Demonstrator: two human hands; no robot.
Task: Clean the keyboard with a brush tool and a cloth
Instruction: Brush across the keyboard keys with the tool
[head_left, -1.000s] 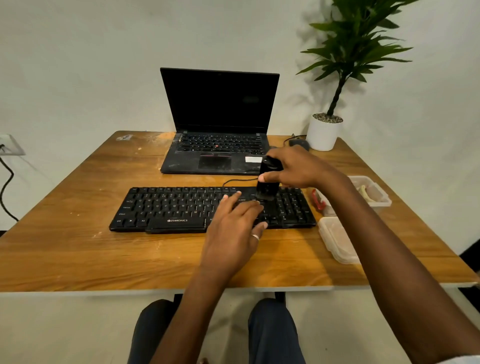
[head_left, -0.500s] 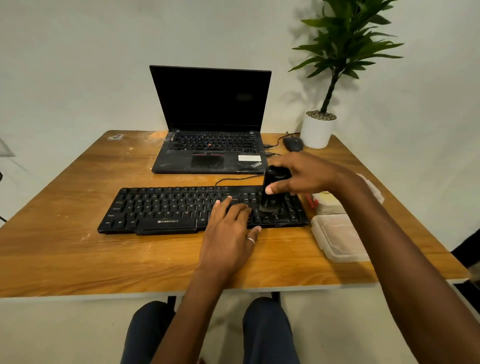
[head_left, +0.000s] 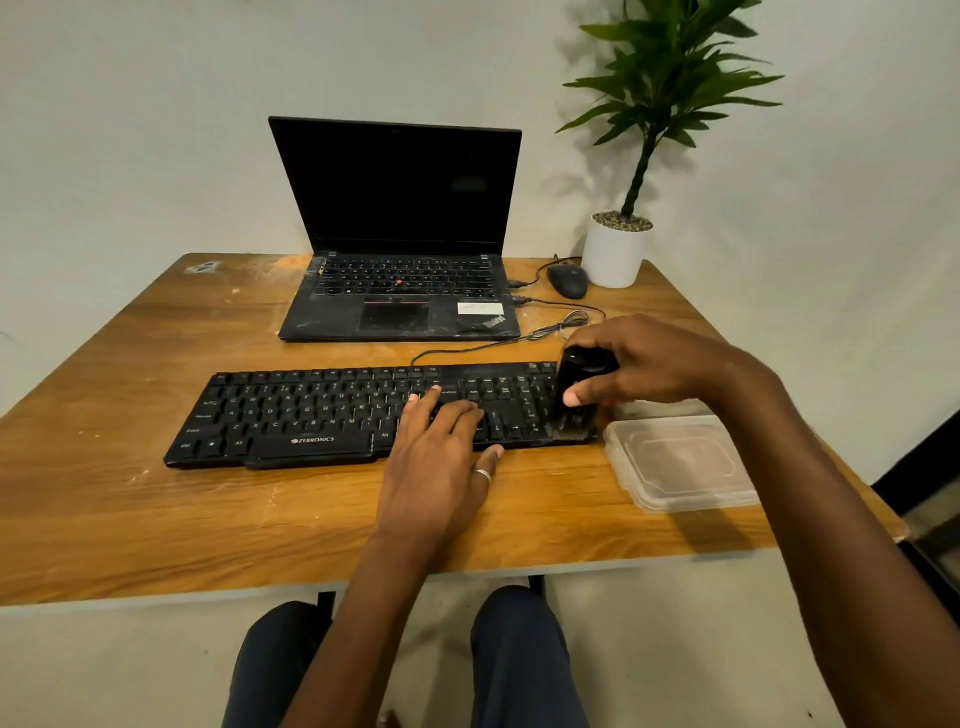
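Observation:
A black wired keyboard (head_left: 311, 410) lies across the middle of the wooden table (head_left: 104, 509). My right hand (head_left: 649, 364) grips a black brush tool (head_left: 576, 395), held upright with its bristles down on the keyboard's far right end, over the number pad. My left hand (head_left: 441, 457) rests flat, fingers spread, on the keys right of centre and holds nothing. No cloth shows in this view.
An open black laptop (head_left: 400, 291) stands behind the keyboard, with a mouse (head_left: 568, 280) and a potted plant (head_left: 618, 249) at the back right. A clear plastic lid (head_left: 675, 462) lies just right of the keyboard; a container behind it is mostly hidden by my right arm.
My right hand has carried the brush rightward along the keys, from the middle-right section to the number pad at the far right end. My left hand has stayed pressed on the keyboard.

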